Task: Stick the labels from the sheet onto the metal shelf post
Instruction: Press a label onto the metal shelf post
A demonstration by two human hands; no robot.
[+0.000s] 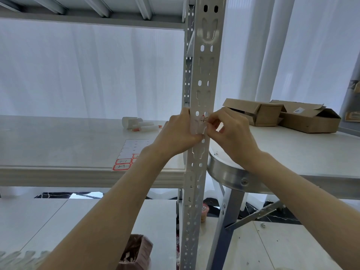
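Farthest left of the grip, a few white marker pens (143,124) lay on the shelf board (58,137), well apart from the hands. Nearer, below and left of the grip, the label sheet (128,154) rested flat at the board's front edge; its upper part was bare backing, and red-bordered labels with handwritten marks remained in the lowest rows. The left forearm crossed over the sheet's right side.

The left hand (179,134) was closed around the left edge of the metal shelf post (202,78), thumb end pressed against the post face just below the label. The label (202,121), a red-edged one with a dark pen mark, lay on the post face between the two hands. The right hand (231,133) came in from the right side, fingertips pinched at the label's right edge. How much of the label was already stuck down could not be judged; it was small and partly covered by fingers.

Step judged in hand: seating one label on the post, with several left on the sheet. The next move would call for smoothing it flat across the perforations, then reaching down-left to the sheet to peel another.

Right of the grip, open cardboard boxes (282,115) sat on a table (311,152), well apart.
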